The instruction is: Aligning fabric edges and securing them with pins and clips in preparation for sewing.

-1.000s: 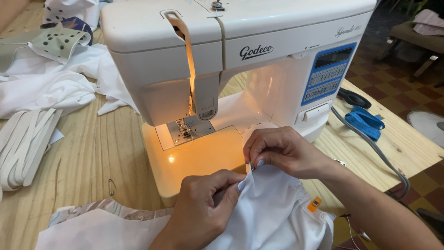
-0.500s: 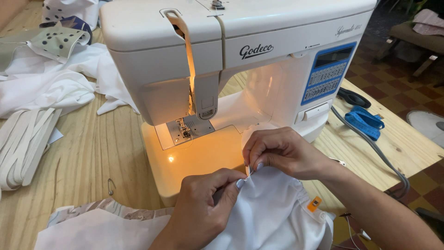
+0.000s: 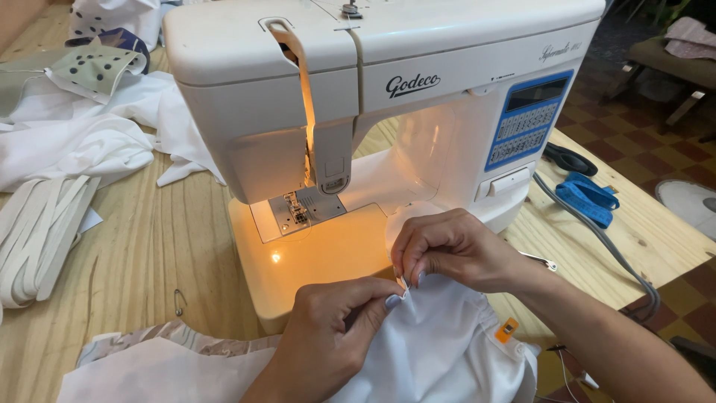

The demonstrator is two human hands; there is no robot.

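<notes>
Low in the frame, left hand [image 3: 328, 336] and right hand [image 3: 447, 250] both pinch white fabric [image 3: 440, 351] before the sewing machine [image 3: 373, 112] on the worktop [image 3: 142, 246].

Pale wooden table [image 3: 142, 246] over checkered tile floor [image 3: 634, 142] (reddish-brown).

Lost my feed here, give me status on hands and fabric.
Left hand and right hand both pinching white fabric edge. Sewing machine close ahead, nothing between.

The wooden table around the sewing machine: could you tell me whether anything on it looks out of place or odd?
A loose safety pin lies alone on the bare wooden table, left of the sewing machine, away from both hands. White fabric is heaped untidily at the far left. Nothing looks damaged or spilled.
</notes>
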